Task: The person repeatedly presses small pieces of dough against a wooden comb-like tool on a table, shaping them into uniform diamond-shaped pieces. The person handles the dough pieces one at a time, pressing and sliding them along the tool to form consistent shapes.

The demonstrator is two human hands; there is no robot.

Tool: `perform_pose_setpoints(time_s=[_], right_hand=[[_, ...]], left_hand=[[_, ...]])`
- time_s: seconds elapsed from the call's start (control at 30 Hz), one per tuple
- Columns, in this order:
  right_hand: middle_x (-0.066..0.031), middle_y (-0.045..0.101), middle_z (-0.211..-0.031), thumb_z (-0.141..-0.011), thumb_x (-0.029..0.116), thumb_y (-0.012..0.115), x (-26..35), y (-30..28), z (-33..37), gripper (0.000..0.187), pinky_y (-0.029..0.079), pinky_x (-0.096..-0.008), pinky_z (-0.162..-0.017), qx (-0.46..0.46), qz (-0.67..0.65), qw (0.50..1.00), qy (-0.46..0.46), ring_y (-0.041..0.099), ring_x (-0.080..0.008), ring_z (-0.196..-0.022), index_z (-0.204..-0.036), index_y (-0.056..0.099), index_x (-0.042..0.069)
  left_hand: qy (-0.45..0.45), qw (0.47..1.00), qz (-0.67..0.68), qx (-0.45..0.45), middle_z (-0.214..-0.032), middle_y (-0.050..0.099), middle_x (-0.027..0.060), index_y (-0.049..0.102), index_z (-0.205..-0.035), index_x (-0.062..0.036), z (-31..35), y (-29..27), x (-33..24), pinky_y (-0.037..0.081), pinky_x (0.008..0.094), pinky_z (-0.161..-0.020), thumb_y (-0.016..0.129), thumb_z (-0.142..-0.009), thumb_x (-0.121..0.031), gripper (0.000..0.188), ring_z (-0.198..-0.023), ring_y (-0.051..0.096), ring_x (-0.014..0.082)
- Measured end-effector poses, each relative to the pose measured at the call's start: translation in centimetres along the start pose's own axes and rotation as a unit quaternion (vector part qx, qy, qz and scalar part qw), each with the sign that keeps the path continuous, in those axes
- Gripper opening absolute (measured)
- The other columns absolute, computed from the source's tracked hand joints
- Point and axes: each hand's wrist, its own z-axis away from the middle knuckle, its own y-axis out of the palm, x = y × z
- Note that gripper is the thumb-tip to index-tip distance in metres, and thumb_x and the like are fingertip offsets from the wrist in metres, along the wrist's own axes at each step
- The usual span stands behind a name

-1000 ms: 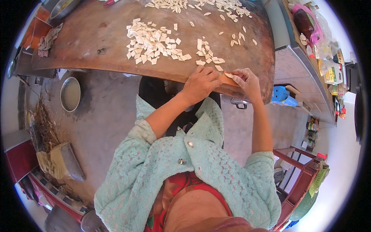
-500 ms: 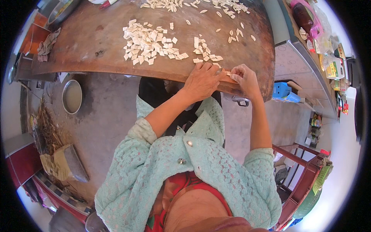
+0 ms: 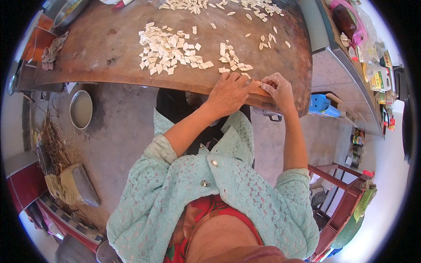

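Observation:
My left hand [image 3: 229,93] rests palm down at the table's near edge, its fingers bent over an orange-brown strip [image 3: 255,89] that looks wooden. To its right, my right hand [image 3: 278,90] pinches thumb to forefinger at the strip's far end, over a small piece of dough mostly hidden by the fingertips. Just beyond the left fingers lies a small group of pale diamond-shaped dough pieces [image 3: 229,56]. A larger heap of flat cut dough pieces [image 3: 161,47] spreads farther left. Narrow, curled dough pieces [image 3: 262,10] are scattered across the far side.
The brown wooden table [image 3: 101,48] ends right at my body. A cloth [image 3: 54,51] hangs at its left corner, with a metal bowl [image 3: 70,12] beyond. A basin [image 3: 81,109] stands on the floor. Along the right runs a cluttered counter [image 3: 351,65]; a blue box [image 3: 321,103] sits below it.
My right hand's fingers have shifted slightly over the strip, and the pale dough at their tips shows less. My left hand stays nearly in place.

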Motion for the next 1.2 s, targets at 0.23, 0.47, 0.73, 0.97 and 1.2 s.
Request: perform_pose_setpoints(time_s=[0.23, 0.47, 0.73, 0.97, 1.2], right_hand=[[-0.0081, 0.068, -0.091, -0.087, 0.014, 0.074, 0.3, 0.4, -0.1, 0.013, 0.053, -0.0352, -0.077, -0.057, 0.026, 0.998, -0.018, 0.067, -0.0228, -0.083, -0.096, 0.071, 0.005], [-0.0072, 0.069, -0.091, -0.089, 0.013, 0.072, -2.4, -1.7, -0.3, 0.013, 0.052, -0.0308, -0.078, -0.124, -0.124, 0.984, 0.009, 0.067, -0.0171, -0.084, -0.095, 0.070, 0.002], [-0.0073, 0.060, -0.078, -0.077, 0.025, 0.085, -2.4, -0.4, 0.0, 0.030, 0.050, -0.0378, -0.069, -0.026, 0.014, 0.999, -0.018, 0.061, -0.0252, -0.072, -0.087, 0.064, 0.005], [-0.0068, 0.060, -0.073, -0.067, 0.037, 0.092, -2.5, -0.7, -2.0, 0.049, 0.047, -0.0371, -0.064, -0.040, 0.100, 0.987, 0.120, 0.060, -0.0233, -0.070, -0.082, 0.056, 0.008], [-0.0050, 0.066, -0.074, -0.087, 0.023, 0.075, -3.1, -1.4, -2.6, 0.020, 0.049, -0.0337, -0.064, -0.054, -0.105, 0.992, 0.044, 0.060, -0.0146, -0.067, -0.091, 0.071, 0.004]], left_hand=[[-0.014, 0.999, -0.030, 0.024, -0.116, 0.055, 0.0057, 0.057, -0.136, -0.0252, -0.4, 0.2, -0.1, 0.038, 0.0435, -0.092, 0.065, -0.086, -0.023, 0.051, -0.106, 0.051, 0.0253], [0.003, 1.000, -0.028, -0.012, -0.114, 0.055, 0.0058, 0.058, -0.133, -0.0176, 0.0, 0.2, -0.2, 0.039, 0.0430, -0.094, 0.066, -0.088, -0.025, 0.046, -0.108, 0.052, 0.0245], [0.033, 0.996, 0.015, -0.076, -0.104, 0.061, 0.0032, 0.066, -0.114, -0.0134, 1.1, 1.2, 0.8, 0.046, 0.0383, -0.091, 0.066, -0.085, -0.018, 0.030, -0.102, 0.058, 0.0227], [0.042, 0.992, 0.029, -0.115, -0.101, 0.062, 0.0016, 0.068, -0.098, -0.0122, 1.2, 0.9, 1.0, 0.048, 0.0385, -0.090, 0.067, -0.079, -0.014, 0.019, -0.102, 0.060, 0.0220], [0.046, 0.992, 0.039, -0.114, -0.100, 0.063, 0.0003, 0.067, -0.095, -0.0125, 1.3, 1.3, 1.3, 0.047, 0.0385, -0.092, 0.067, -0.079, -0.014, 0.017, -0.101, 0.060, 0.0210]])
